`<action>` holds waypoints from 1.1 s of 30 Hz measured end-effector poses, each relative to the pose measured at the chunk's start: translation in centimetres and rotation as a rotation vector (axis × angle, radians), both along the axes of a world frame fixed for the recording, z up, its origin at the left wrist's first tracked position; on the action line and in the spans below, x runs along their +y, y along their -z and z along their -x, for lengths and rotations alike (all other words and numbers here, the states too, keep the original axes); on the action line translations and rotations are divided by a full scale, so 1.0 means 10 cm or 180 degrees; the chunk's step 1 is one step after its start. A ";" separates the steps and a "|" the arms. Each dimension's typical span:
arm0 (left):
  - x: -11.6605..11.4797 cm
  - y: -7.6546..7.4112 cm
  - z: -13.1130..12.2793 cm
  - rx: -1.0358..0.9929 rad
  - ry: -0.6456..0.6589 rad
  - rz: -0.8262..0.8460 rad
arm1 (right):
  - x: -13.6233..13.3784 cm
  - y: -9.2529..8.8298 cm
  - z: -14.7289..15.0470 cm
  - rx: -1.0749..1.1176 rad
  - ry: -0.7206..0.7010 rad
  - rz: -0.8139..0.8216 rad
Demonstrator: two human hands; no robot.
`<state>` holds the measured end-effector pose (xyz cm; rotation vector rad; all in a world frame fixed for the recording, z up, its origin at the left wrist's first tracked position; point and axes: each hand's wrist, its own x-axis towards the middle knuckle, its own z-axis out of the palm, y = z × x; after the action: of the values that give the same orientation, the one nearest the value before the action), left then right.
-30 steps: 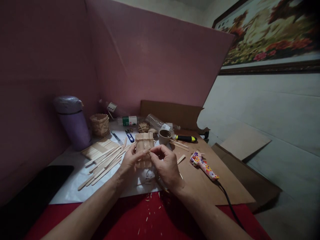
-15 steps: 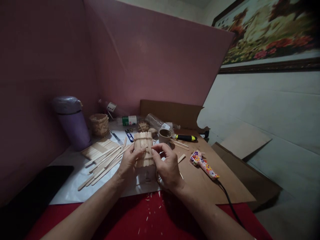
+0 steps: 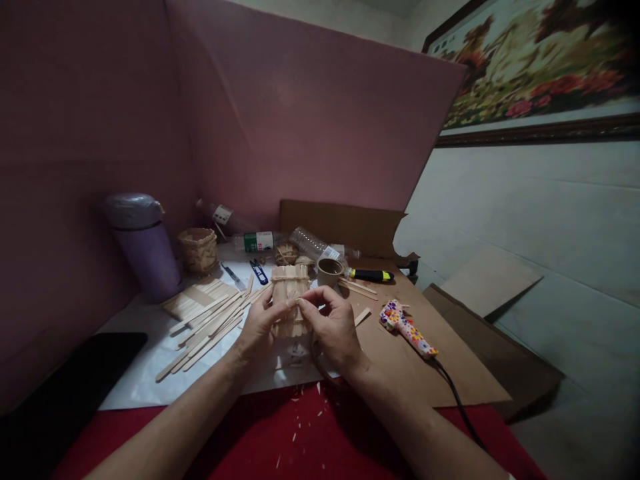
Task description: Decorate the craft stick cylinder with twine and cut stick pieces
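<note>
Head view: a pink board (image 3: pixel 300 120) walls off the back and left of the work place, and a framed picture (image 3: pixel 540 67) hangs on the wall to the right. Below lie a red cloth (image 3: pixel 300 447), a brown cardboard sheet (image 3: pixel 450 380) and a white paper sheet (image 3: pixel 140 380). A purple flask (image 3: pixel 145 247) stands at the left rear. Near it are a small woven basket (image 3: pixel 199 249), a flat panel of sticks (image 3: pixel 197 297) and a fan of loose craft sticks (image 3: pixel 210 327). On the cardboard to the right lies a patterned glue gun (image 3: pixel 407 328), well apart from the hands. Behind it is a yellow-and-black utility knife (image 3: pixel 373 275) beside a brown roll (image 3: pixel 330 271), and blue snips (image 3: pixel 259 272) lie just behind the hands. The stick box (image 3: pixel 291 283) is held upright above the white paper sheet, between both hands. The left hand (image 3: pixel 257 327) wraps its left side, fingers closed firmly on it and thumb laid across the front. The right hand (image 3: pixel 336 330) braces the right side with curled fingers. Its thumb and forefinger are pinched together at the front face, touching the left thumb tip; whether a sliver sits between them is too small to tell. As a judgement, this fine work at the front face goes best with the left hand holding the box steady and square. The pinch should be light so the slats are not prised apart, and the face tilted toward the eye, since the light is dim.
</note>
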<state>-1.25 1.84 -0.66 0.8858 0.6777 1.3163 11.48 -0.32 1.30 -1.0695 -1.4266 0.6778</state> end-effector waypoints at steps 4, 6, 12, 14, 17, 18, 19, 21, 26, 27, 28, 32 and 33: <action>0.00 0.01 0.00 0.0016 0.0031 -0.0076 | 0.01 0.01 -0.01 0.0173 -0.0055 0.0074; 0.00 0.01 0.00 0.0031 0.0068 -0.0085 | 0.01 0.01 -0.01 0.0192 -0.0059 0.0115; -0.01 0.01 -0.01 0.0030 0.0069 -0.0079 | 0.01 0.00 -0.01 0.0244 -0.0080 0.0228; -0.02 0.00 -0.01 0.0065 0.0065 -0.0079 | 0.02 -0.01 -0.01 0.0327 -0.0129 0.0323; -0.03 -0.01 -0.01 0.0097 0.0090 -0.0098 | 0.06 0.00 -0.03 0.0490 -0.0209 0.0473; -0.03 -0.02 0.00 0.0095 0.0097 -0.0099 | 0.07 0.00 -0.04 0.0536 -0.0240 0.0518; -0.02 -0.02 0.00 0.0089 0.0100 -0.0100 | 0.09 0.01 -0.05 0.0573 -0.0274 0.0561; -0.01 -0.01 0.00 0.0093 0.0094 -0.0107 | 0.11 0.01 -0.06 0.0608 -0.0333 0.0613; 0.02 0.04 0.01 0.0150 0.0092 -0.0215 | 0.10 -0.01 -0.06 0.0577 -0.0350 0.0491; 0.02 0.04 0.01 0.0149 0.0094 -0.0219 | 0.10 -0.01 -0.06 0.0539 -0.0343 0.0453; 0.02 0.04 0.01 0.0150 0.0093 -0.0208 | 0.09 -0.01 -0.06 0.0492 -0.0336 0.0413; 0.02 0.04 0.01 0.0176 0.0049 -0.0103 | 0.11 0.03 -0.07 0.0434 -0.0331 0.0300; 0.02 0.03 0.01 0.0182 0.0030 -0.0081 | 0.12 0.04 -0.07 0.0470 -0.0346 0.0291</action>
<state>-1.31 2.00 -1.00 0.9491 0.7018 1.2976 12.16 0.85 0.91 -0.9959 -1.3436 0.8896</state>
